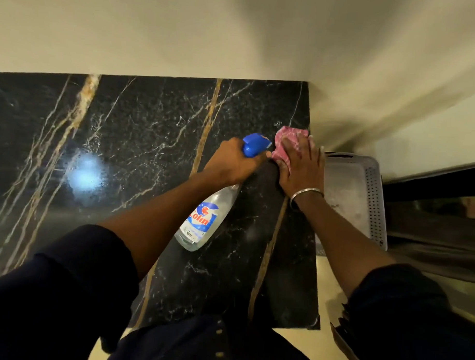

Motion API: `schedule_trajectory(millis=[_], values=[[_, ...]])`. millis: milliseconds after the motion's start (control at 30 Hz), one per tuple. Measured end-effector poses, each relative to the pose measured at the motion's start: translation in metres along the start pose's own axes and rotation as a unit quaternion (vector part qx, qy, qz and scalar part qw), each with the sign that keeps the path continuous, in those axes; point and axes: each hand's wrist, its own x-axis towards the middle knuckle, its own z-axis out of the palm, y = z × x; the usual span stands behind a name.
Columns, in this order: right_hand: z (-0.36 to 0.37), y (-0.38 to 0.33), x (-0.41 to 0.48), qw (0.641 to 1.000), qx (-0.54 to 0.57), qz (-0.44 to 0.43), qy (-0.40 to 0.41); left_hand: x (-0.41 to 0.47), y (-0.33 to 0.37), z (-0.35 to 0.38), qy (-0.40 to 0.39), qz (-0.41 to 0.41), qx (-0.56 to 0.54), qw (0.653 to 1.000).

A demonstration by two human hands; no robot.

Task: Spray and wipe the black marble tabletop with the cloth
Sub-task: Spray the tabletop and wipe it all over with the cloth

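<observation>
Two grips busy: left grip curled round the neck of the spray bottle, which tilts over the black marble desk. Right grip flat, fingers straight, pressing the pink cloth onto the desk's far right corner. Grey perforated basket just beside that edge.
</observation>
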Motion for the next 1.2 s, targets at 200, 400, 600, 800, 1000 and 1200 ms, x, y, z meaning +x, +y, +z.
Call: schedule_trajectory(millis=[200, 400, 600, 800, 1000, 1200], values=[[-0.017, -0.01, 0.104, 0.998, 0.031, 0.044, 0.022, 0.055, 0.022, -0.012, -0.009, -0.001, 0.017, 1.0], [-0.021, -0.022, 0.143, 0.996, 0.025, 0.084, 0.029, 0.085, 0.023, -0.041, 0.018, -0.012, -0.026, 0.999], [-0.019, -0.059, 0.139, 0.989, 0.022, 0.143, 0.044, 0.07, 0.0, -0.089, 0.007, -0.021, -0.053, 0.998], [-0.011, -0.156, 0.138, 0.991, 0.007, 0.129, 0.039, 0.045, -0.052, -0.167, 0.019, -0.027, -0.076, 0.997], [0.001, -0.33, 0.136, 0.997, 0.0, 0.064, 0.03, 0.02, -0.131, -0.268, 0.046, -0.021, -0.09, 0.995], [0.004, -0.533, 0.137, 0.999, 0.007, -0.049, -0.018, -0.014, -0.22, -0.387, 0.092, -0.044, -0.092, 0.991]])
